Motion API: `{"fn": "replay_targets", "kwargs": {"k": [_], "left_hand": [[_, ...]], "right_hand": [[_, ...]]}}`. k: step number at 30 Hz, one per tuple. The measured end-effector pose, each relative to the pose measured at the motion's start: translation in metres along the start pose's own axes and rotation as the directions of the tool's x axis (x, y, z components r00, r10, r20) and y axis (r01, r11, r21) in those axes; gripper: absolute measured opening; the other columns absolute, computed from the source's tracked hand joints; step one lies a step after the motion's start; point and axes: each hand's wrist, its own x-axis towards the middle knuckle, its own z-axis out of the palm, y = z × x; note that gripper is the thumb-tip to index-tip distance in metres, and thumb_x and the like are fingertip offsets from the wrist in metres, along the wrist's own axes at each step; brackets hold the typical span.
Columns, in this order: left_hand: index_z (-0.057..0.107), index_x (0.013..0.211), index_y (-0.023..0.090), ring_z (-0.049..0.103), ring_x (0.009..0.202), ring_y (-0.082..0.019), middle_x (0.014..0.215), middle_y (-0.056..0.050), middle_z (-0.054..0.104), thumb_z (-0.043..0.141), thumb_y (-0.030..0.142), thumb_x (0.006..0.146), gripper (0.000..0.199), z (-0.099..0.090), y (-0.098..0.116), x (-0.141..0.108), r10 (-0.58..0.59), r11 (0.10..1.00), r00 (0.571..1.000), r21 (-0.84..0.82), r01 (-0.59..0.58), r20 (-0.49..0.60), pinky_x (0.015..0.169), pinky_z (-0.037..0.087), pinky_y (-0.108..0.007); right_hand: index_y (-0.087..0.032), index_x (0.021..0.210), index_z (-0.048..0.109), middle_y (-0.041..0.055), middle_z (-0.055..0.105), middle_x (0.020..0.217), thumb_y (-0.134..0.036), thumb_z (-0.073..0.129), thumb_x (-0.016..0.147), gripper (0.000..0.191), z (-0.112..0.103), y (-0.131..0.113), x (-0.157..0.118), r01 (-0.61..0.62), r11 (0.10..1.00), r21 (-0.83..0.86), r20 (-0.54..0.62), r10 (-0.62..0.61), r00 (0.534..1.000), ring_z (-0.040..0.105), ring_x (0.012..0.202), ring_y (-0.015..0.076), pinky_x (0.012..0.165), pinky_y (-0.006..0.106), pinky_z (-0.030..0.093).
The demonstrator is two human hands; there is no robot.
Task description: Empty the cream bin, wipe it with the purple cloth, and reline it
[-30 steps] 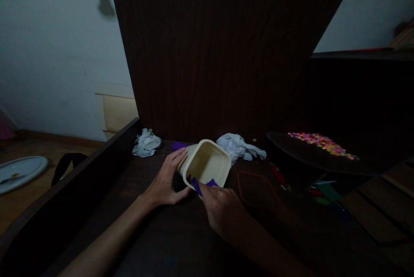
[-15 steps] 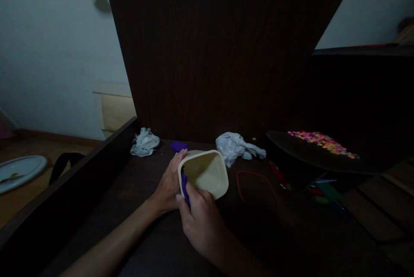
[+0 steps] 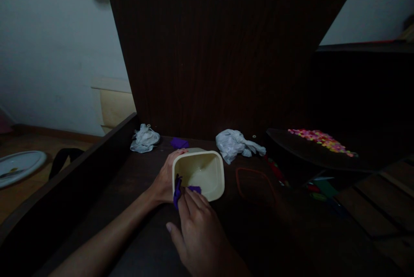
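Note:
A cream square container is tilted with its opening toward me, above the dark wooden surface. My left hand grips its left side from outside, fingers partly hidden behind it. Inside the lower left corner, my right hand presses a purple cloth against the inner wall; its fingertips are in the container and the thumb sticks out to the left. Behind the container lies another folded purple piece. An orange-brown square ring or lid rests flat on the right.
Crumpled white plastic bags sit at the back, one left and one centre. A dark corner shelf at right bears colourful small pieces. A raised wooden edge runs along the left.
My right hand has shifted slightly lower, with more purple cloth showing inside the container and the thumb now off the rim. The container has moved a little left and turned more upright.

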Motion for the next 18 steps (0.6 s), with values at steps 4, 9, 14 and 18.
{"fn": "replay_targets", "kwargs": {"k": [4, 9, 14, 18], "left_hand": [[0.023, 0.159, 0.025, 0.052, 0.138, -0.045, 0.147, -0.021, 0.049, 0.087, 0.053, 0.070, 0.113, -0.001, -0.004, 0.001, 0.057, 0.998, 0.998, -0.015, -0.057, 0.008, 0.115, 0.043, -0.066], [0.026, 0.159, 0.020, 0.052, 0.137, -0.046, 0.145, -0.024, 0.049, 0.095, 0.054, 0.057, 0.128, -0.002, -0.003, 0.004, 0.066, 0.998, 0.998, -0.011, -0.066, 0.023, 0.116, 0.042, -0.065], [0.024, 0.160, 0.024, 0.054, 0.136, -0.047, 0.148, -0.022, 0.051, 0.095, 0.055, 0.056, 0.130, -0.002, -0.004, 0.006, 0.103, 0.995, 0.994, -0.023, -0.102, 0.025, 0.114, 0.044, -0.067], [0.025, 0.161, 0.024, 0.054, 0.135, -0.048, 0.149, -0.021, 0.052, 0.091, 0.059, 0.061, 0.125, -0.001, -0.005, 0.007, 0.133, 0.991, 0.991, -0.028, -0.132, 0.017, 0.112, 0.047, -0.070]], "right_hand": [[-0.007, 0.143, 0.061, 0.0209, 0.060, 0.147, -0.035, 0.063, 0.096, 0.054, -0.004, 0.017, -0.004, 0.033, 0.993, -0.114, 0.038, -0.029, 0.999, 0.058, 0.136, 0.0351, 0.117, 0.048, 0.046], [-0.001, 0.142, 0.060, 0.0271, 0.060, 0.145, -0.032, 0.068, 0.094, 0.058, -0.020, 0.030, -0.004, -0.004, 0.958, -0.288, 0.124, 0.041, 0.991, 0.059, 0.135, 0.0373, 0.115, 0.049, 0.048], [0.008, 0.143, 0.055, 0.0336, 0.053, 0.148, -0.043, 0.069, 0.093, 0.073, -0.048, 0.022, 0.003, 0.008, 0.922, -0.386, 0.338, 0.134, 0.931, 0.053, 0.139, 0.0403, 0.123, 0.048, 0.037], [0.013, 0.150, 0.042, 0.0383, 0.042, 0.153, -0.059, 0.070, 0.088, 0.099, -0.062, 0.015, 0.016, 0.061, 0.909, -0.412, 0.496, 0.167, 0.852, 0.045, 0.145, 0.0436, 0.125, 0.049, 0.031]]}}
